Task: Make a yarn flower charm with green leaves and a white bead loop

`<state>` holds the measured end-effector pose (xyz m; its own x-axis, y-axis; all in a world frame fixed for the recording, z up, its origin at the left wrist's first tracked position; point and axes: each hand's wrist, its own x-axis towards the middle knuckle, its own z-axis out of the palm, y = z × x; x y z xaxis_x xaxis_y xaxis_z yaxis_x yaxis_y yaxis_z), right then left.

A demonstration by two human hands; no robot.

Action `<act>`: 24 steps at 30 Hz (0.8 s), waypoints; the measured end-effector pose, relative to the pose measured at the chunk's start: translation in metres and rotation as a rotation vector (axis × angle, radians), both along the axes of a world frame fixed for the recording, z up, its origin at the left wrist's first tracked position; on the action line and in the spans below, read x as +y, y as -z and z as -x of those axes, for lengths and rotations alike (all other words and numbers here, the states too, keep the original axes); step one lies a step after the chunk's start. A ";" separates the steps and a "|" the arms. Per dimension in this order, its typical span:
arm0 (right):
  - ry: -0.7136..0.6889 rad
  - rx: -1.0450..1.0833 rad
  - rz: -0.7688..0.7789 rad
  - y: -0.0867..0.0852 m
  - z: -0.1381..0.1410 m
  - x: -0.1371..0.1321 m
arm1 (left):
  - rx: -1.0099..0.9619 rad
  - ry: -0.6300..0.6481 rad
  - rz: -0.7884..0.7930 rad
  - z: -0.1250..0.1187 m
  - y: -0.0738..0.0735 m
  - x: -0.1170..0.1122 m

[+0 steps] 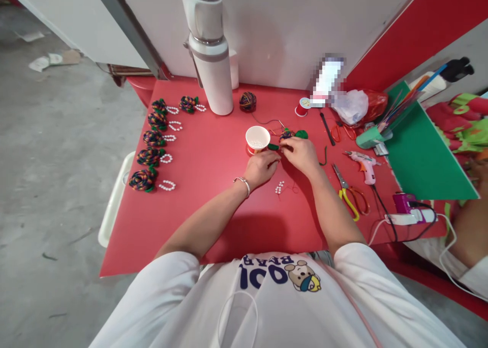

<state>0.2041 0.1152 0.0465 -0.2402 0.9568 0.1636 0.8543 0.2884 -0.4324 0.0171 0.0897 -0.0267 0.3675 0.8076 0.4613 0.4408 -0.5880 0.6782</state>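
Observation:
My left hand (262,168) is closed in a pinch just in front of a white paper cup (258,131) that holds small white beads. What its fingers hold is too small to make out. Close beside it, my right hand (300,155) also pinches, its fingertips hiding whatever is in them. Past the right fingertips lie a multicoloured yarn piece (285,135) and a green yarn piece (301,134). Below the hands, a short cluster of white beads (279,187) lies on the red table (213,185), with thin red thread next to it.
Yarn flowers (142,180) with bead loops (166,185) line the table's left side. Behind stand a white tumbler (211,73), a yarn ball (247,102) and a thread spool (303,107). At right lie yellow-handled scissors (348,195), a pink glue gun (366,166) and a power strip (412,216).

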 end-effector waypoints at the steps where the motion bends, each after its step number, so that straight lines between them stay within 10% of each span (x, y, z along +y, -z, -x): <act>1: 0.007 -0.057 0.025 0.002 -0.001 -0.002 | 0.003 0.000 -0.005 0.000 0.000 0.000; 13: -0.017 -0.150 -0.041 0.027 -0.002 -0.005 | 0.011 -0.006 -0.012 -0.001 0.000 0.001; 24: -0.128 0.295 -0.183 -0.022 0.051 0.015 | 0.063 -0.027 -0.019 -0.003 0.005 0.004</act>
<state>0.1532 0.1301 0.0682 -0.2731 0.8706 0.4093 0.6524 0.4803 -0.5862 0.0197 0.0936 -0.0313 0.3743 0.8088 0.4537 0.4981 -0.5880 0.6373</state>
